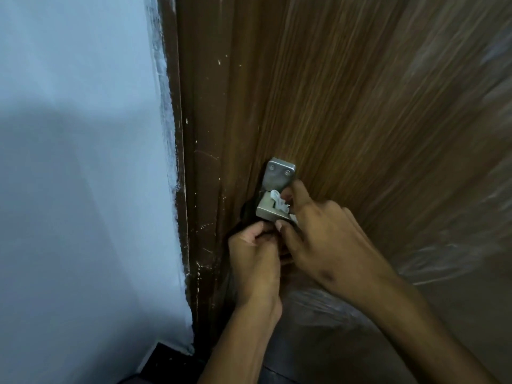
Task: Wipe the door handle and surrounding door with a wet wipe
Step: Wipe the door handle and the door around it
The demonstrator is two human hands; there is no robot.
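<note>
A brushed-metal door handle is screwed to the brown wood-grain door near its left edge. My right hand presses a crumpled white wet wipe against the handle's lower part, pinched between thumb and forefinger. Just below the handle, my left hand is curled shut around something dark at the door's edge; what it grips is hidden by its fingers.
A dark brown door frame with white paint flecks runs down beside the door. A pale blue-white wall fills the left side. Dark floor shows at the bottom. Streaks of clear film or sheen cover the door's lower right.
</note>
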